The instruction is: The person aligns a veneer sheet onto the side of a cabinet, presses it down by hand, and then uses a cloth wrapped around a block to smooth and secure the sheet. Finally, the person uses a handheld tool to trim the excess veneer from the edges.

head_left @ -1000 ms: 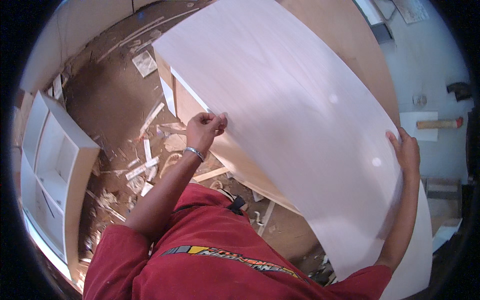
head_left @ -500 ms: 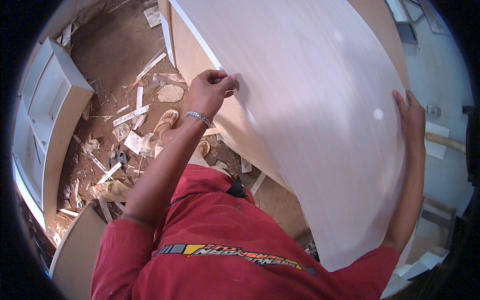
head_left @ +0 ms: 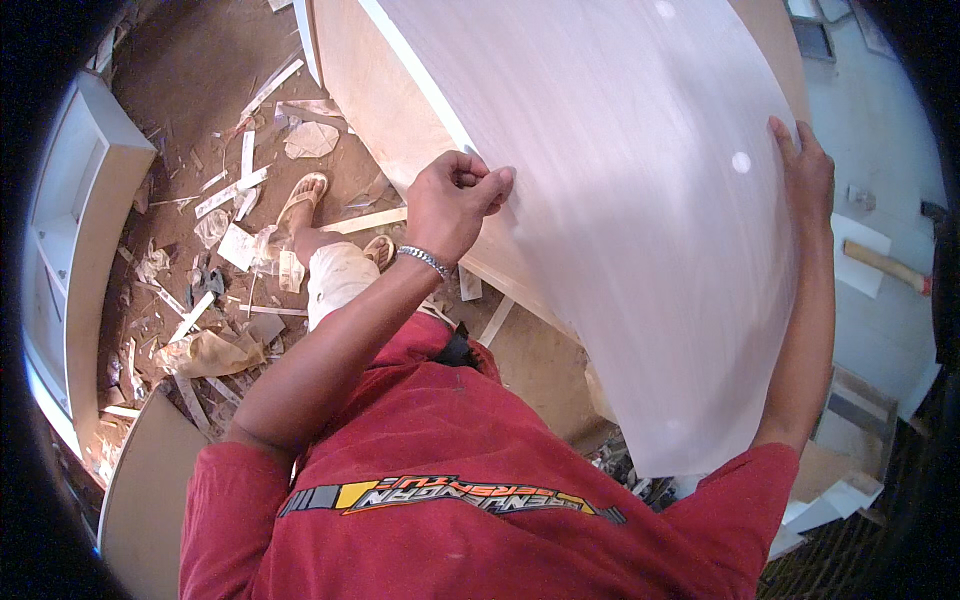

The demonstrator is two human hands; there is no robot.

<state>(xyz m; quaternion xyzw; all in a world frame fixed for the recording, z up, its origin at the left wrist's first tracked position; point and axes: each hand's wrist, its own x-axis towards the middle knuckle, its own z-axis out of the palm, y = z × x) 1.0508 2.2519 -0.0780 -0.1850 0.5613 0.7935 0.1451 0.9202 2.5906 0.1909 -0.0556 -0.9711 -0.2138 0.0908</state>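
A large pale, wood-grained sheet (head_left: 640, 220) lies over a plywood cabinet body (head_left: 380, 95), overhanging toward me, with a white edge (head_left: 420, 70) along its left. My left hand (head_left: 460, 200), with a chain bracelet on the wrist, is closed in a pinch at the sheet's left edge, fingers curled. My right hand (head_left: 805, 180) grips the sheet's right edge, fingers bent over it. The sheet's far end runs out of view.
Offcuts (head_left: 232, 190) and crumpled scraps (head_left: 200, 355) litter the dirt floor around my sandalled feet (head_left: 300, 200). A white open cabinet (head_left: 75, 230) and a curved board (head_left: 140, 500) stand left. A wooden-handled tool (head_left: 880, 262) lies on the pale surface at right.
The view has shifted, showing more of my legs and feet. My right hand sits higher in the picture and my left hand farther right, both still on the sheet.
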